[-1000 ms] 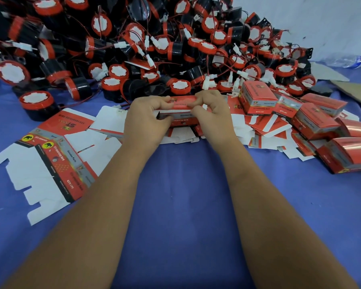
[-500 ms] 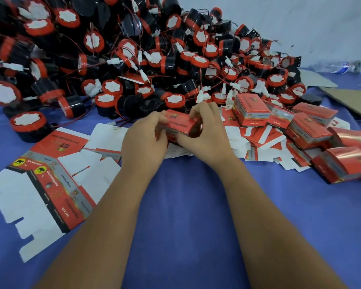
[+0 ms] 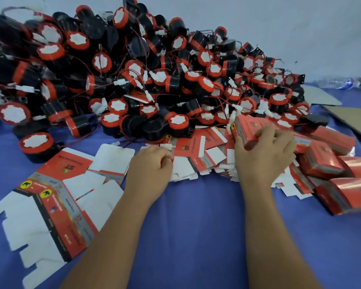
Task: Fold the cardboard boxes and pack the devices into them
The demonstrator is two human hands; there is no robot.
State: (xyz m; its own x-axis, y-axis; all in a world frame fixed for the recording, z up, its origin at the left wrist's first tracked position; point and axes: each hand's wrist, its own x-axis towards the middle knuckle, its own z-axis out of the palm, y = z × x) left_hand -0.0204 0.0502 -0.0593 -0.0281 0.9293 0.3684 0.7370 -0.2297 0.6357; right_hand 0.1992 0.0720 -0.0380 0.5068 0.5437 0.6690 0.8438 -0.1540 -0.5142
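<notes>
Risk of flaps springing open: right hand (image 3: 265, 155) fingers curl round the box (image 3: 251, 130) near stacked boxes (image 3: 329, 161), while left hand (image 3: 149, 170) fingers pinch a flat blank (image 3: 188, 147).

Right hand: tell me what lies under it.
The right hand grips a folded red box over a heap of flat box blanks. Whatever lies directly under the palm is covered, as is the box's inside.
</notes>
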